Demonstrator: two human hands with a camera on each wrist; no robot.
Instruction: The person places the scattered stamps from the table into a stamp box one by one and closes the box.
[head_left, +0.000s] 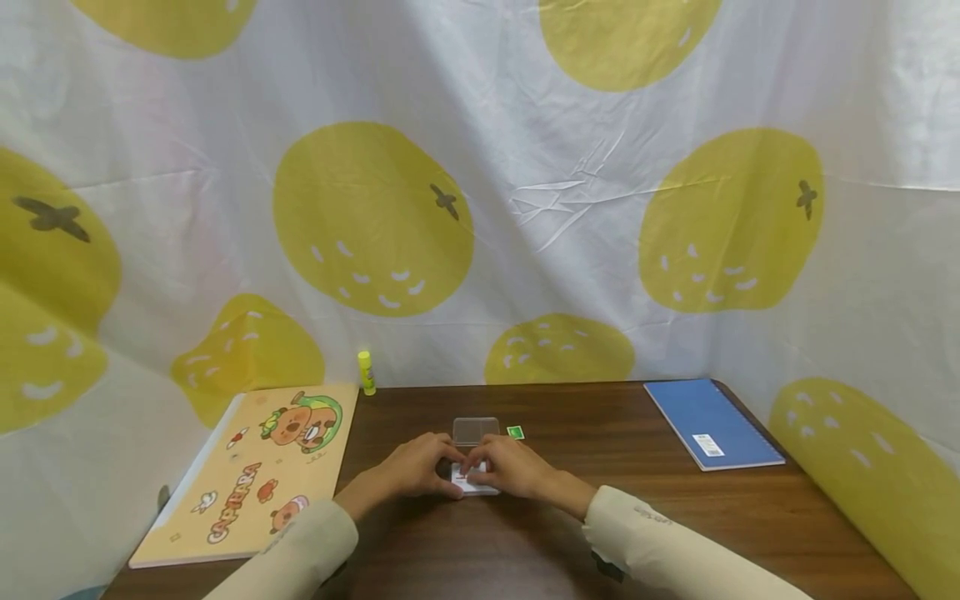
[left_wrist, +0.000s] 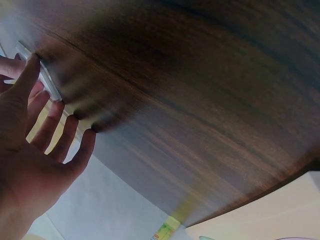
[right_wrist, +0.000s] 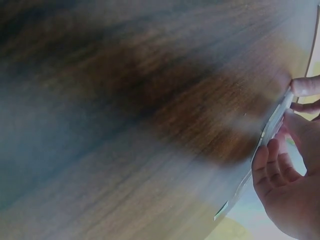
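A small clear plastic case (head_left: 476, 432) lies on the table with its lid raised at the back. In its lower part is a white card-like insert (head_left: 480, 487) with a small red mark. My left hand (head_left: 420, 464) holds the case from the left, thumb at the near corner and index finger farther back. Bent over the right side of the case, my right hand (head_left: 517, 467) grips it, its index finger and thumb above the white insert. Both wrist views show the case edge-on, with the left hand (left_wrist: 42, 135) and right hand (right_wrist: 290, 175) partly cropped.
A small green-and-white piece (head_left: 515, 432) lies just behind the right hand. A yellow glue stick (head_left: 366, 372) stands at the back left. A capybara-printed board or pad (head_left: 255, 467) lies at the left, and a blue notebook (head_left: 705, 417) at the right. A lemon-patterned curtain (head_left: 517, 275) encloses the table.
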